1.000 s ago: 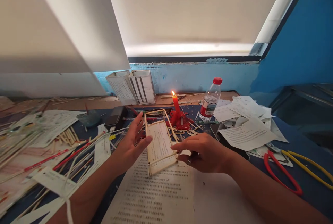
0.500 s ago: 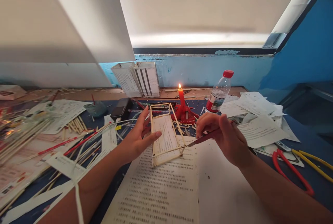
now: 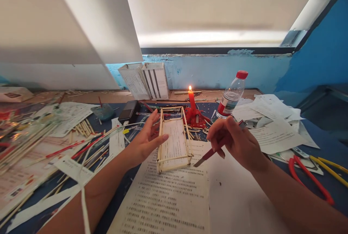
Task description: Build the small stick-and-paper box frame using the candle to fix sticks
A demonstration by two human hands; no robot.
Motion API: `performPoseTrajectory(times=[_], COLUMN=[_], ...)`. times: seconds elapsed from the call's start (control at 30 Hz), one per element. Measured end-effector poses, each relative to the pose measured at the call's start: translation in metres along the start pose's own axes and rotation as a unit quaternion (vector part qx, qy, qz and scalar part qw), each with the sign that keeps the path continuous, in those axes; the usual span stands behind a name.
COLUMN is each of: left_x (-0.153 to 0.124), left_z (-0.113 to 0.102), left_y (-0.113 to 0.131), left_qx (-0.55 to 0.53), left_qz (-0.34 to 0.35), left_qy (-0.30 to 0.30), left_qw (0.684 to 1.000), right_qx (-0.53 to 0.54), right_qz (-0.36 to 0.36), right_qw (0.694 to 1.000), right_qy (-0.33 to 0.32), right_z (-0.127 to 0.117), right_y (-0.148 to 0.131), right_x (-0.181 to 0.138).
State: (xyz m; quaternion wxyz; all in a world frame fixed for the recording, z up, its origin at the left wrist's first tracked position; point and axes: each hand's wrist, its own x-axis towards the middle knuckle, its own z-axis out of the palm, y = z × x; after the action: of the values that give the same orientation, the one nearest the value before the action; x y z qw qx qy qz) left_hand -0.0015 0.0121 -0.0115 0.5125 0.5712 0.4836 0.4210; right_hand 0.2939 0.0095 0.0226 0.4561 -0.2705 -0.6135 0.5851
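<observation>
While your left grip [image 3: 144, 141] stands open and empty, fingers spread, your right grip [image 3: 239, 143] is closed around a slim red-handled craft knife [image 3: 208, 156], its steel tip angled down and just beside the near right corner of the frame. That frame, a long rectangular cage of thin pale wooden sticks [image 3: 185, 132], lies between your hands on a printed paper sheet [image 3: 163, 197], in front of a lit red candle [image 3: 191, 99] set in a mound of red wax [image 3: 194, 118]. Your left fingertips reach over the frame's left rail, though this view cannot show whether they touch it. To work well here, steady the frame with light fingertip pressure on a rail, not on its slender corner joints, and keep the blade's tip pointing away from those fingers. Rest the heel of your right hand on the dark blue table [image 3: 118, 177] so that the knife moves in small, controlled strokes. Mind the candle flame just behind the frame, and keep the loose sticks and papers around it well clear.
</observation>
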Motion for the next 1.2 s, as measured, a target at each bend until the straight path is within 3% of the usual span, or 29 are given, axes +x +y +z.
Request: performPoseTrajectory(times=[0.23,0.43,0.7,0.93,1.2], left_x=[0.0,0.0,-0.001,-0.002,-0.001], left_z=[-0.005,-0.004,-0.006,-0.003,-0.008], left_y=[0.008,0.013,0.017,0.021,0.019], left_qx=[-0.059,-0.082,-0.072,-0.06,-0.089], left_qz=[-0.058,-0.103,-0.114,-0.103,-0.084], left_qy=[0.038,0.037,0.046,0.061,0.049], left_qw=[0.996,0.991,0.99,0.991,0.991], right_qx=[-0.017,-0.15,-0.239,-0.278,-0.229], right_qz=[-0.004,0.079,0.179,0.202,0.244], right_qw=[1.0,0.985,0.954,0.939,0.942], right_qy=[0.017,0.036,0.02,0.006,-0.029], right_z=[0.0,-0.001,0.004,0.003,0.005], right_y=[0.0,0.002,0.008,0.016,0.021], right_x=[0.001,0.005,0.007,0.01,0.008])
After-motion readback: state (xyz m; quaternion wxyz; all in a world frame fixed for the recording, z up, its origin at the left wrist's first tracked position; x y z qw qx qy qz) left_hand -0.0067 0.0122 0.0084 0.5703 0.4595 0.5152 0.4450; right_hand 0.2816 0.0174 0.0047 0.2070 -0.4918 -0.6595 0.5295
